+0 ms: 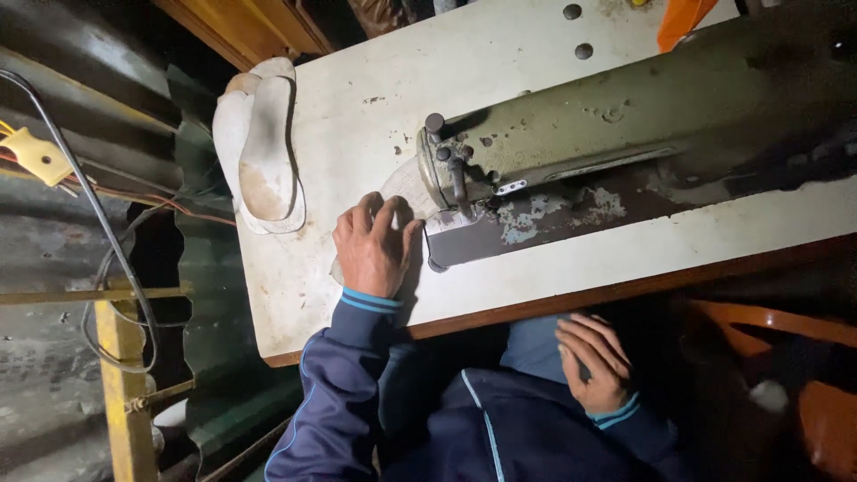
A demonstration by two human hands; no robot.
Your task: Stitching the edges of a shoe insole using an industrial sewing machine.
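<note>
Tabletop, worn white with brown wood edging (357, 116), carries olive-green metal sewing machine (607, 134); bare surface lies left of machine. Stacked white shoe soles (263, 152) overhang far-left edge. Left hand (373, 245), fingers spread, presses pale flat piece (406, 187) beside needle. Right hand (596, 361), loosely curled, rests on lap below machine.

I see white shoe insoles (259, 147) stacked far left on the table (295, 295), yellow metal post (125, 393) (corrugated sheeting (54, 107) behind), orange chair (803, 357) right.
</note>
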